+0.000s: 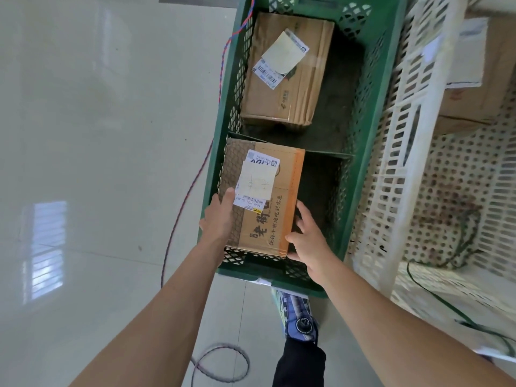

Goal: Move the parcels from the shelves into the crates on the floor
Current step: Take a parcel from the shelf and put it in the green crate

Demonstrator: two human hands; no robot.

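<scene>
Gripping from both sides, the left hand (220, 216) clamps the near left edge of a cardboard parcel (268, 208), thumb flat on top beside the label (258, 177) and fingers hidden down the side. The right hand (307, 236) holds the near right corner, thumb on the top edge and bent fingers pressed to the side wall. This parcel is a flat rectangular box of tan corrugated board, printed with a brown net pattern and dark characters, taped in orange along one edge, and its white barcoded label is slightly wrinkled. It sits in the near compartment of the green crate (371, 135), tight to the left wall; whether it rests on the bottom I cannot tell. Made of rigid lattice plastic, the green crate has a solid divider across its middle. Beyond that divider lies a second parcel (287, 88), plain brown cardboard with a curling white sticker. Just right stands a white crate (391, 191) of slotted plastic. A twisted red-and-blue cord (195, 185) trails over the glossy pale tiled floor (97, 135).
</scene>
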